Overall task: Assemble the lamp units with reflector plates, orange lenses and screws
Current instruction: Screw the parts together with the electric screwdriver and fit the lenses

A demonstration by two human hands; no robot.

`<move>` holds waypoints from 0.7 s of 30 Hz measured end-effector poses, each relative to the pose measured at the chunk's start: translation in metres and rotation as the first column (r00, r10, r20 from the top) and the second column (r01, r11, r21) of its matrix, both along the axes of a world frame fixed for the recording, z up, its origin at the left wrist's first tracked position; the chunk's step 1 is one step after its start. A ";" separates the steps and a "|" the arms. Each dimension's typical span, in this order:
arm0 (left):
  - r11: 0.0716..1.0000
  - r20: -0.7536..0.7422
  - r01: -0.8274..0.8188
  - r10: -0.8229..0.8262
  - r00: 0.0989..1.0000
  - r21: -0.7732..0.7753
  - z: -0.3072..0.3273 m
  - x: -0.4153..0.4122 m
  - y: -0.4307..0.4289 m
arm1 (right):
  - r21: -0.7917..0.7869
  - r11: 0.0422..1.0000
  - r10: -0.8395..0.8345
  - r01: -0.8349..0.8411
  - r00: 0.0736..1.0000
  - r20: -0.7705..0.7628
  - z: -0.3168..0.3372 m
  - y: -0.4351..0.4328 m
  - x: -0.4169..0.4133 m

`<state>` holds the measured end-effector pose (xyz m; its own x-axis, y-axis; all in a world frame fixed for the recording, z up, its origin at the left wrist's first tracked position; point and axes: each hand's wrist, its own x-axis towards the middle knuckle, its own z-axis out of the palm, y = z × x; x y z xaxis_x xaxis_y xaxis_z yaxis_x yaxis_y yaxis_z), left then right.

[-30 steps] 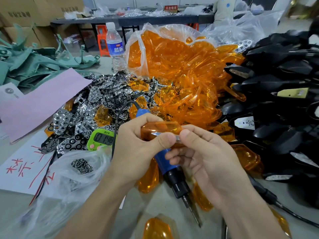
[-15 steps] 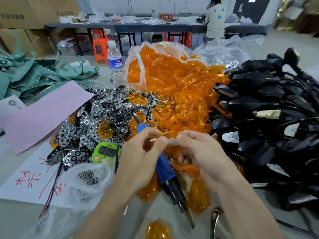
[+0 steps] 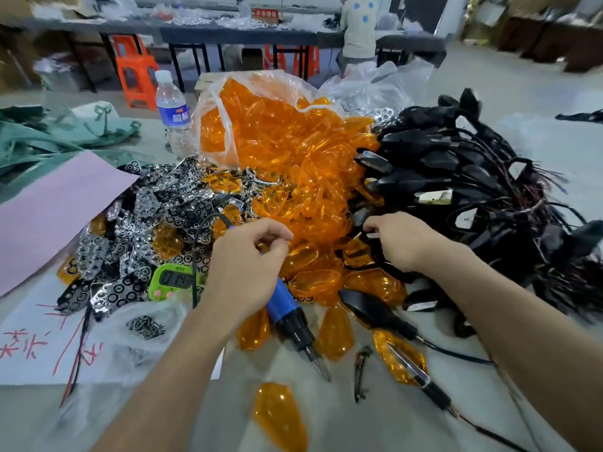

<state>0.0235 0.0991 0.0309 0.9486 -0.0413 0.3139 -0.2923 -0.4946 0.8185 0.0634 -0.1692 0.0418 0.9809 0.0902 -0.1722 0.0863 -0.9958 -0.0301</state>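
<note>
My left hand (image 3: 244, 265) hovers over the blue electric screwdriver (image 3: 284, 298), fingers loosely curled, thumb near forefinger, nothing visible between them. My right hand (image 3: 404, 243) is at the edge of the black lamp unit pile (image 3: 456, 177), its fingers curled onto one unit, with a pale strip showing at the fingertips. Orange lenses (image 3: 293, 151) spill from a clear bag between my hands. Shiny reflector plates (image 3: 156, 203) are heaped at the left. Screws (image 3: 145, 326) lie in a clear bag at the lower left.
One black lamp unit (image 3: 368, 309) lies in front of the pile, its lead trailing right. A lone lens (image 3: 280, 415) sits near me. Also here: a green timer (image 3: 173, 280), a water bottle (image 3: 173, 115), a pink sheet (image 3: 55, 203) and a second pointed tool (image 3: 421, 380).
My hands, which held an orange lens together, have separated. The lens is out of them. My right hand moved right to the black lamp units. The camera tilted up.
</note>
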 end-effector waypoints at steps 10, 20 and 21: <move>0.971 -0.042 0.159 -0.154 0.987 0.179 0.021 -0.009 -0.046 | 0.178 0.983 -0.083 0.051 0.980 0.181 0.040 -0.010 0.016; 0.929 -0.093 0.286 -0.314 0.945 -0.233 0.059 0.046 -0.144 | 0.476 0.859 -0.083 -0.187 0.867 0.491 0.127 0.004 0.000; 0.901 -0.059 0.234 -0.273 0.960 -0.365 0.064 0.049 -0.151 | 0.440 0.874 -0.048 -0.207 0.864 0.502 0.135 0.016 0.002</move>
<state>0.0725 -0.0522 0.0954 0.9492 -0.1906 0.2503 -0.2709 -0.0905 0.9583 0.0656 -0.1532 0.1767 0.9077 0.1155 0.4035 0.2950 -0.8595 -0.4175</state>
